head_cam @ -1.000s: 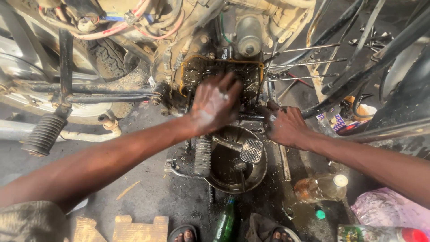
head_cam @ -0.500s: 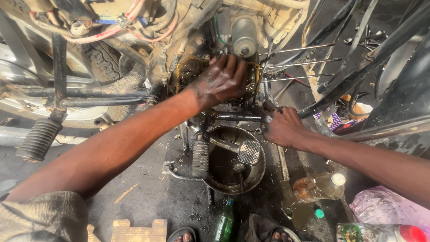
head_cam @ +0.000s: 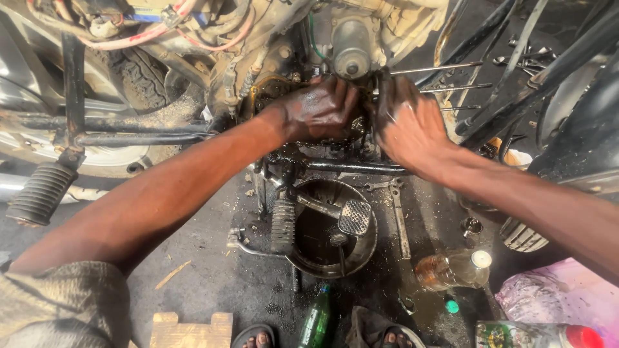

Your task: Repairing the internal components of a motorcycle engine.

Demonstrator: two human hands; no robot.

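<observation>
Both my hands are pressed against the oily open side of a motorcycle engine (head_cam: 303, 77) in front of me. My left hand (head_cam: 319, 109) is closed over a greasy part at the middle of the engine opening; what lies under its fingers is hidden. My right hand (head_cam: 406, 125) is just to its right, fingers curled onto the same part at the engine's edge, next to several long bare studs (head_cam: 438, 67) that stick out to the right. Both hands are smeared with oil.
Below the engine stands a round metal pan (head_cam: 332, 235) with dark oil, under a footpeg (head_cam: 282, 225) and brake pedal (head_cam: 354, 217). A spanner (head_cam: 400, 219), a clear bottle (head_cam: 451, 269), a green bottle (head_cam: 316, 319) and a wood block (head_cam: 190, 328) lie on the oily ground. Left footrest (head_cam: 42, 193).
My left hand went from the top of the engine opening into its middle and closed there. My right hand rose from lower right and joined it on the engine.
</observation>
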